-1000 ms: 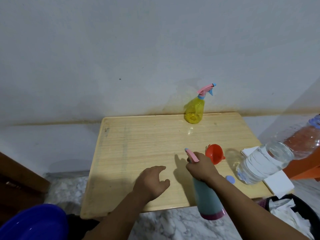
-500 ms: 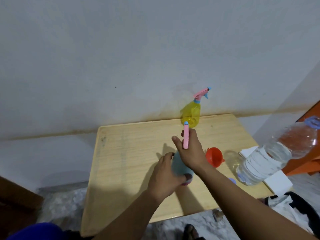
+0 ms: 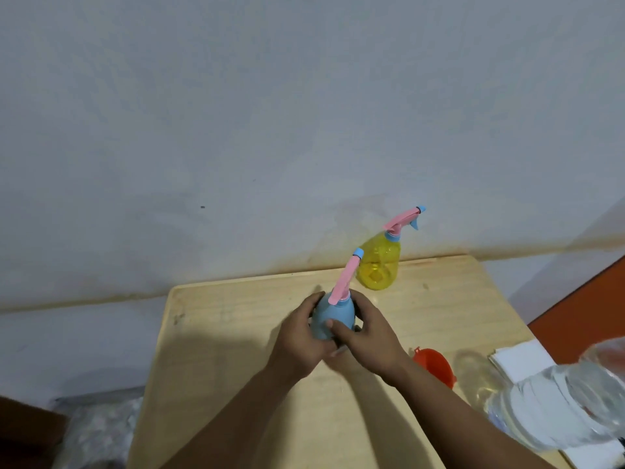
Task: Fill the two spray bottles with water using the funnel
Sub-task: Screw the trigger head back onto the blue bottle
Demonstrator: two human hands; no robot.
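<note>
Two spray bottles are in play, and as far as you can judge neither has been filled yet. You have both hands wrapped around the blue spray bottle [image 3: 333,318] at the middle of the wooden table [image 3: 216,350]: your left hand [image 3: 299,346] cups its left side with the fingers curled round the body, your right hand [image 3: 367,340] presses in from the right with the thumb across the front. Its pink trigger head [image 3: 345,280] is on, pointing up and away from you. The yellow spray bottle [image 3: 377,267] stands untouched at the far edge by the wall, its own head also in place.

The orange funnel [image 3: 433,365] lies on the table just right of your right forearm, not in any neck. The big clear water bottle [image 3: 554,407] sits blurred at the near right, beside a white paper [image 3: 521,360].

So almost everything remains: unscrew this head, seat the funnel, pour, recap, then repeat with the yellow one.
</note>
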